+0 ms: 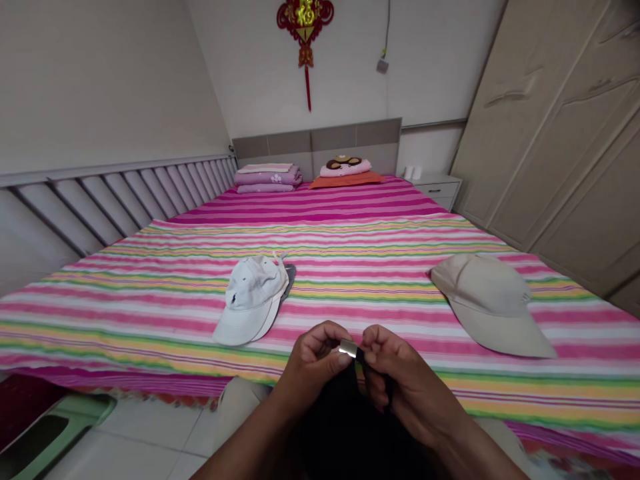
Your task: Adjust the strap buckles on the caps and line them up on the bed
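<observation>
Low in the middle, a black cap [345, 427] rests against me, its lower part running out of view. Its back strap passes through a shiny metal buckle [348, 348]. My left hand [311, 365] pinches the buckle between thumb and fingers. Just to the right, my right hand [406, 377] grips the black strap [361, 357] close to the buckle. On the bed to the left lie stacked caps, a white cap [245, 293] on top and a grey brim [289, 280] showing behind it. A beige cap [487, 300] lies to the right, brim toward me.
The bed [345, 260] carries a striped cover. Folded purple bedding [267, 177] and a pink pillow [345, 168] sit by the headboard [320, 137]. A slatted rail [120, 193] runs along the left, a wardrobe [555, 133] along the right. A green stool [75, 423] stands lower left.
</observation>
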The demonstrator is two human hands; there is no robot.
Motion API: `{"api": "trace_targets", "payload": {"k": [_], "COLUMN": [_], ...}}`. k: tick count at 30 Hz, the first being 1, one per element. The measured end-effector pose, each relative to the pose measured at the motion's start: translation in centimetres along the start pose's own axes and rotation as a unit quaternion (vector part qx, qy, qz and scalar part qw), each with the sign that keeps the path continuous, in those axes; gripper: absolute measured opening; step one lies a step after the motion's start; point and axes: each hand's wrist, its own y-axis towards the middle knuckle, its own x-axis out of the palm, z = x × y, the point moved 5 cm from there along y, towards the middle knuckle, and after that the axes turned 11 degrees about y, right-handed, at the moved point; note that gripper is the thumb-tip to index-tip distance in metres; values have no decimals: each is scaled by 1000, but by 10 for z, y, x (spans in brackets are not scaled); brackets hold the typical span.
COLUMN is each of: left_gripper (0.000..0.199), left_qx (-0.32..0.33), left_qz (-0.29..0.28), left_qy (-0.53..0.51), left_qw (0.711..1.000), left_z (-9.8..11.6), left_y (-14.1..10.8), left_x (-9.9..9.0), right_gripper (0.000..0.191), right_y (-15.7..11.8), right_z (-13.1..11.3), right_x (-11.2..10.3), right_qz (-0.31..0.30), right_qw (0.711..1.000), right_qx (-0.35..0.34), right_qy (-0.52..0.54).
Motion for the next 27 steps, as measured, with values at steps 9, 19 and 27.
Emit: {"api": "trace_targets", "payload": {"k": [9, 19, 27], "left_gripper": [26, 25, 28], "left_qx": [-36, -35, -68], "left_qz": [23, 32, 102], "left_qy": [-66, -56, -99], "left_qw": [997, 997, 988], "left_z": [-15, -13, -18], "left_y": [2, 3, 2], "left_x": [-1, -4, -11], "right_gripper": [27, 30, 34], "right_y": [2, 1, 0], "right_z": [4, 3, -1], "right_x": [-2, -5, -8], "right_qz": [11, 40, 15], "right_qw": [1000, 999, 993], "right_qx": [-19, -14, 6], "right_qy": [-5, -34, -121]}}
